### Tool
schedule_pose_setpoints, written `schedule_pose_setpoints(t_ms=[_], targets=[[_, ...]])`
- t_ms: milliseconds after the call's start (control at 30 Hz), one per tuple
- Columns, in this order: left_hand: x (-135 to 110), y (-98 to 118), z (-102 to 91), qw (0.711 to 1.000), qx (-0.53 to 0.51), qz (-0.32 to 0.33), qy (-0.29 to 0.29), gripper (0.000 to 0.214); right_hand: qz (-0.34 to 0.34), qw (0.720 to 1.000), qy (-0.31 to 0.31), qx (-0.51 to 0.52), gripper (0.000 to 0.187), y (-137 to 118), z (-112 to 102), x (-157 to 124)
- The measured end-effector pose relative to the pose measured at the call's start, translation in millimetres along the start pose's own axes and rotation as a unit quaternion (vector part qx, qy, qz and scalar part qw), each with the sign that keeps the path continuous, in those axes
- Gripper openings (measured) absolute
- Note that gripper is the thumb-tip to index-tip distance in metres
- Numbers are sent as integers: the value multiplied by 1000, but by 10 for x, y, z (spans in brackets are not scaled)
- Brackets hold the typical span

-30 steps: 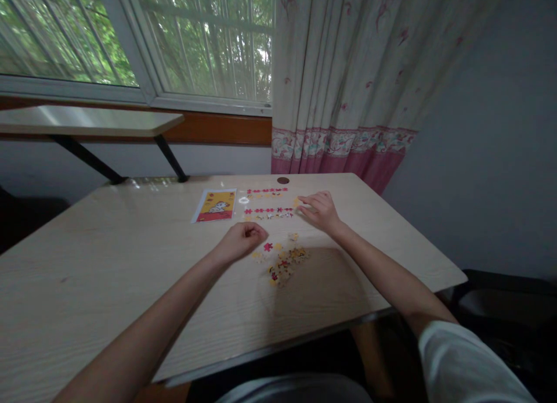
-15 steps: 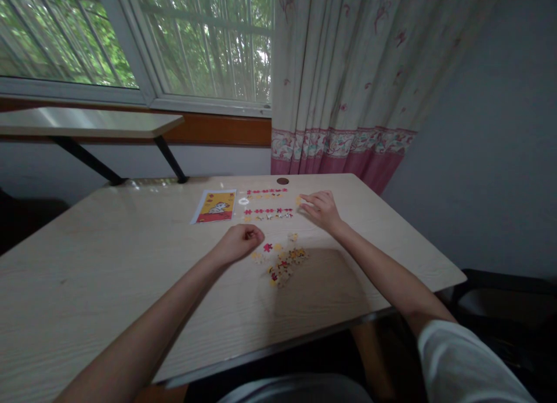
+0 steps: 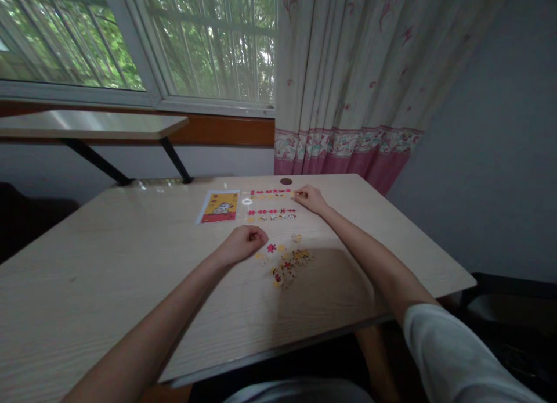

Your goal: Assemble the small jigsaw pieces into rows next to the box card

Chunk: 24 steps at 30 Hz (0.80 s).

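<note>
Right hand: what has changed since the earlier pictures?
The right hand has moved left and farther out, bringing a yellow piece to the right end of the far puzzle rows; whether it's released is unclear. The left hand, loose pile and picture card stayed put.

Yellow puzzle piece (image 3: 293, 195) in right hand (image 3: 294, 196) fingertips, at right end of far yellow row (image 3: 270, 196). Far red row (image 3: 274, 191) just behind it. Nearer: red row (image 3: 272, 212), then white-and-yellow row (image 3: 273, 217). Loose mixed heap (image 3: 287, 266) closest in, pieces overlapping. Single red piece (image 3: 271, 248) beside heap, lying flat.
</note>
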<state>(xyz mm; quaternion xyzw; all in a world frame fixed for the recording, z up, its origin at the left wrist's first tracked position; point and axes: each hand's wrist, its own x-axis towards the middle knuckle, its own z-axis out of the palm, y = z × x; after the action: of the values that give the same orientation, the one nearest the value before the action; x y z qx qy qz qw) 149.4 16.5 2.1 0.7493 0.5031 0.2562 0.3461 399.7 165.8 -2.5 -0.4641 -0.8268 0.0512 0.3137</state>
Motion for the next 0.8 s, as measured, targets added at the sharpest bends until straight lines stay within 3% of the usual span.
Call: schedule_pose_setpoints(t_ms=[367, 800], targets=[[-15, 45, -20, 1000, -3, 7, -8, 21, 68, 995, -68, 2, 27, 146, 187, 217], [-25, 49, -19, 1000, 16, 6, -9, 27, 49, 997, -60, 16, 25, 43, 76, 63]])
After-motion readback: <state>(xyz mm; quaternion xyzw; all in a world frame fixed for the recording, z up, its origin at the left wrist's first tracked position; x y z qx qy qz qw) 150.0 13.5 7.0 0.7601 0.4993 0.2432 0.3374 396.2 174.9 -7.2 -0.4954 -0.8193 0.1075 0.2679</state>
